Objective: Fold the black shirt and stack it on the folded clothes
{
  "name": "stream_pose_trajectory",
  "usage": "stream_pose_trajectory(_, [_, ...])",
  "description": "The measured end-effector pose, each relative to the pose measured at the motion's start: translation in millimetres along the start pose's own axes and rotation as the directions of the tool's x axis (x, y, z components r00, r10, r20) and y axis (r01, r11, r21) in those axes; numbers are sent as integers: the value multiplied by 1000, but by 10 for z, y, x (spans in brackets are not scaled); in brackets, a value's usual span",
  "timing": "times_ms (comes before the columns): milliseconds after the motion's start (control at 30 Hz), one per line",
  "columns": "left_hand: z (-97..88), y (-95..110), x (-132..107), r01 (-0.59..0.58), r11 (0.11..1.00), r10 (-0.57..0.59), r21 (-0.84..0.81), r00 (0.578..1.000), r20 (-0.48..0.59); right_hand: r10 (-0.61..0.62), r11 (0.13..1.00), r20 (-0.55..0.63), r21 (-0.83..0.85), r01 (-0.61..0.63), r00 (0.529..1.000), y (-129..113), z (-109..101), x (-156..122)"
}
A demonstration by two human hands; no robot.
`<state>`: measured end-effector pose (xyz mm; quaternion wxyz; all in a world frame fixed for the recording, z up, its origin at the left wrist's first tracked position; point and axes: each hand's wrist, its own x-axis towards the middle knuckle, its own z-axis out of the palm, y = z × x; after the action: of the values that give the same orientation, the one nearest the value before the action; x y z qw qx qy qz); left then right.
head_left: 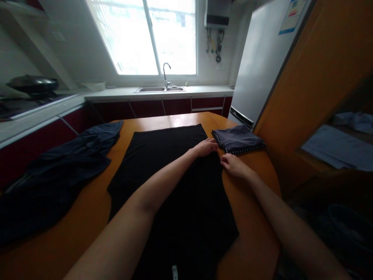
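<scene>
A black garment (186, 217) lies spread flat on the wooden table, with a small white label (175, 272) showing at its near end. My left hand (206, 147) rests on its right edge, fingers curled down and closed on the cloth. Just nearer to me and further right, my right hand (233, 165) has its fingers pinched together at the same edge; its fingertips are partly hidden. Close beyond both hands sits a folded grey garment (239, 139) with a black-and-white patterned edge.
Dark blue clothing (64, 163) is heaped along the left side of the orange-brown table (256, 190). Behind stand a counter with a sink (151, 89) and a tap, a wok (33, 83) on the stove at left, and a fridge (256, 58) at right.
</scene>
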<state>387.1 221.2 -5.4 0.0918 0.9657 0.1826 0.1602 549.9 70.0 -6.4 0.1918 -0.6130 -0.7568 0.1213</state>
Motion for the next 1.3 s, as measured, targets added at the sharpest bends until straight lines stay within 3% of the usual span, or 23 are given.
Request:
stream_pose_trajectory(133, [108,54,-85,142,990,-143,-19,982,-120,50,999,20,-11,-50,999,42,32,22])
stream_pose_trajectory(233, [91,70,-111,195,980,-199,-49,974,-107,140,990,14,25,-140,990,70,50,29])
stream_pose_trajectory(333, [-12,114,-144,199,978,-205,-62,973,-107,203,976,-12,83,-202,979,118,63,28])
stream_pose_trajectory(433, [-112,285,-274,137,988,-145,-66,982,-125,226,965,-43,144,-218,973,178,76,32])
stream_pose_trajectory(600, [-44,755,-733,-12,999,14,-30,997,76,195,959,-61,220,-177,979,247,87,49])
stream_pose_trajectory(700, [55,911,-952,23,999,-28,38,991,132,214,952,-88,242,-188,973,253,72,48])
stream_pose_trajectory(833, [90,920,-1011,80,995,-87,60,990,115,255,948,-158,237,-214,954,195,29,39])
stream_pose_trajectory(1000, [95,959,-989,116,989,-129,90,980,154,93,976,-330,218,-20,939,55,93,42])
stream_pose_trajectory(1100, [140,999,-981,119,989,-129,93,985,111,-16,987,-395,141,77,919,36,235,70])
stream_pose_trajectory(1200, [170,974,-946,176,982,-177,65,984,13,-74,985,-376,119,128,924,74,373,119])
stream_pose_trajectory(1300, [152,915,-906,314,949,-313,20,949,-46,-84,979,-343,146,141,936,114,434,139])
